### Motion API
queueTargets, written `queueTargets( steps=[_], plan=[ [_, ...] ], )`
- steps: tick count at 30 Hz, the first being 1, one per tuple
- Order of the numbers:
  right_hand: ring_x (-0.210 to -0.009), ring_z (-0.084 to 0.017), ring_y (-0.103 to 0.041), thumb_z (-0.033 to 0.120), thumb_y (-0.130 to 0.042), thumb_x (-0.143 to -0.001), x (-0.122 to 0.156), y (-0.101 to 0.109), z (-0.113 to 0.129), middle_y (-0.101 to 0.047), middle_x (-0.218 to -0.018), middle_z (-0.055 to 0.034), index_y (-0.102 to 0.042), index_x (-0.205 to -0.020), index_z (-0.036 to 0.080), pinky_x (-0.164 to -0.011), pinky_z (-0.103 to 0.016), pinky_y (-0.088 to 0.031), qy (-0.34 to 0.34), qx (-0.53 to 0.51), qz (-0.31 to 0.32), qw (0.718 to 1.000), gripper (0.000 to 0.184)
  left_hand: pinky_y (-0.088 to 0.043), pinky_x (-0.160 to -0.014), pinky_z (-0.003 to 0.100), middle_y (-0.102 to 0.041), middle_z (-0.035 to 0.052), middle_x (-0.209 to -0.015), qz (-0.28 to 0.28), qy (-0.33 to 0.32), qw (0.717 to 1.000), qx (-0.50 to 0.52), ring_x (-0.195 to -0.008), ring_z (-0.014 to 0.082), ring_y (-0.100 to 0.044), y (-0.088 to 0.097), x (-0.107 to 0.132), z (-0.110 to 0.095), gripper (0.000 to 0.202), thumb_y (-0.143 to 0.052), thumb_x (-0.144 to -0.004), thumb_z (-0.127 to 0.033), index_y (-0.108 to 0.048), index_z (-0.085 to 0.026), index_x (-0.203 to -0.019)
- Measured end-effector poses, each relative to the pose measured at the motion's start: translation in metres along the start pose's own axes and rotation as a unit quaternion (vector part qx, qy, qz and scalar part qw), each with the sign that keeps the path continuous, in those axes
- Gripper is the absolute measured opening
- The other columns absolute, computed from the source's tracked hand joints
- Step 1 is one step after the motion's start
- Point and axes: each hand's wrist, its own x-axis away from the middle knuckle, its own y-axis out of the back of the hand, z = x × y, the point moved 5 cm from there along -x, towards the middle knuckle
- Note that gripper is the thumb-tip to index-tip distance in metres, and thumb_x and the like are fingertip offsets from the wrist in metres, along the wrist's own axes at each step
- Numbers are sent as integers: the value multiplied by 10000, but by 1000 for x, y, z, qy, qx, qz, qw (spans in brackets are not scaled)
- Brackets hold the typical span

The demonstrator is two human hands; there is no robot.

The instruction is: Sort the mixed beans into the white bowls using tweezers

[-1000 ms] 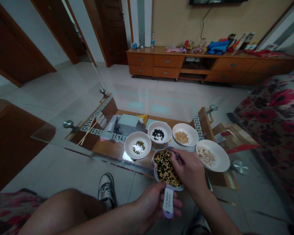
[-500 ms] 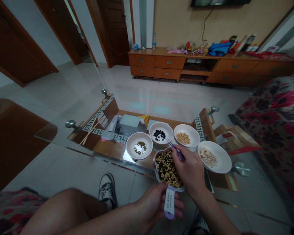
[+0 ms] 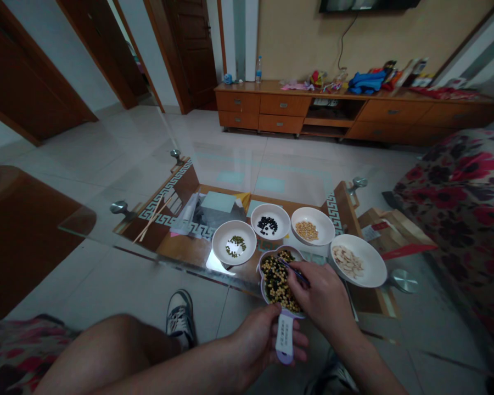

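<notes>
My left hand [image 3: 257, 343] holds a purple-rimmed, handled bowl [image 3: 285, 314] by its labelled handle, thumb on top and fingers underneath. Mixed beans [image 3: 275, 280], yellow, black and green, fill it. Dark blue tweezers [image 3: 298, 274] are pinched in my right hand [image 3: 319, 291], their tips down at the beans; whether they grip one I cannot tell. Beyond stand white bowls: one with green beans [image 3: 235, 247], one with black beans [image 3: 267, 225], one with yellow beans [image 3: 307, 231]. To the right, another white bowl [image 3: 374, 269] has pale flat slices in it.
The glass table [image 3: 181, 260] has a lower wooden shelf with papers [image 3: 218, 208]. A pair of wooden chopsticks [image 3: 150, 222] lies at the left. A paper bag [image 3: 391, 227] is at the right, near a metal table fitting [image 3: 405, 281]. A long cabinet [image 3: 284, 104] lines the wall.
My right hand has brought the tweezers' tips from beside the black-bean bowl back and down into the mixed beans. My left hand stays on the handle.
</notes>
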Motion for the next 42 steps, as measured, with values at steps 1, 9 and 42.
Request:
queueTargets(
  steps=[1,9,42],
  plan=[
    [-690,-184,-670,236,-533,-934,1,0,-1,-761,-815,-43,-705,-907,178,-699,-334,-393,1,0,5,1000,184,-462,-653,276,-714,139,-879,-2,2,1000,0,-650,177,-690,0,0,0,529,-234,-1026,-374,-652,-50,-1019],
    [-703,-187,-660,206,-562,-910,10,-8,-9,-749,-810,-22,-700,-913,192,-705,-329,-374,5,-15,51,999,138,-468,-652,281,-717,144,-884,-1,2,1000,3,-646,184,-694,3,-2,2,527,-244,-1019,-374,-657,-47,-1014],
    [-799,-209,-695,188,-563,-930,11,-23,-2,-763,-885,-47,-690,-975,190,-769,-352,-407,20,-22,64,997,135,-477,-664,271,-713,129,-845,-3,15,1000,12,-633,174,-688,-1,2,-1,505,-268,-1002,-352,-676,-62,-938]
  ],
)
